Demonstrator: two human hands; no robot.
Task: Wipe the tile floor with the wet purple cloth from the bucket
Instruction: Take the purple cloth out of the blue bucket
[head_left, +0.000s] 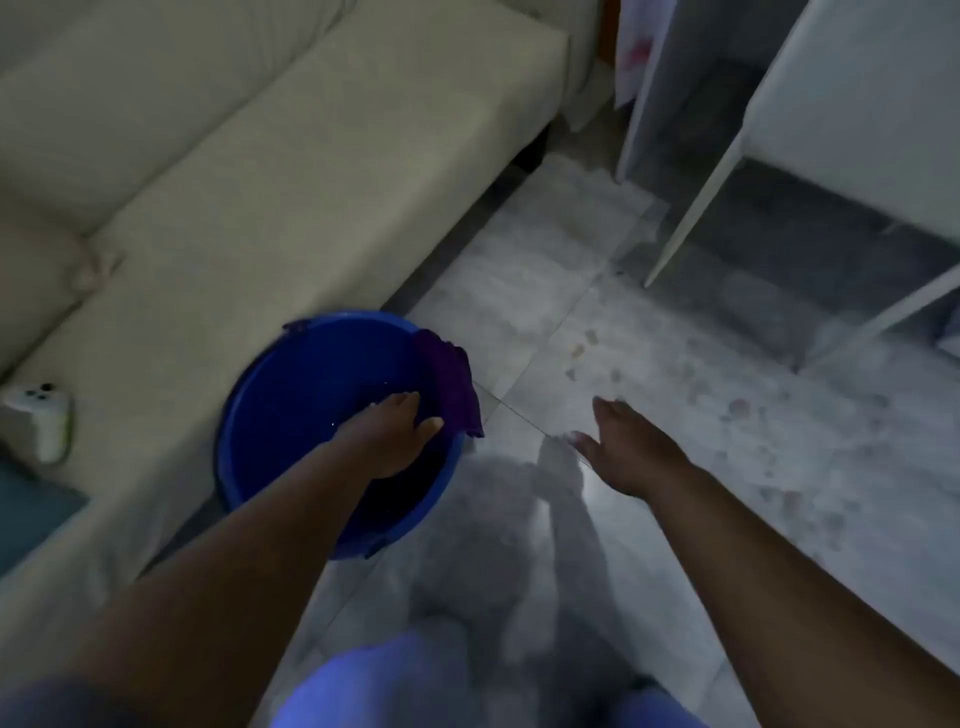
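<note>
Reaching into the round blue plastic bucket, the left hand is hanging over the dark water with its grip loose and apart, holding nothing. The wet purple cloth is draping over the bucket's right rim, just beside those fingers. The right hand is hovering over the grey tile floor, its grip spread apart and empty too.

Grabbing the cloth well probably means pinching a thick bunch of it, lifting it over the bucket and squeezing, so less water is dripping on the way.

Brownish spots are dotting the tiles ahead. Crowding the left side is the long cream fabric sofa, with a white game controller lying on it. White furniture legs are standing at the right and may be getting in the way of wide wipes.
</note>
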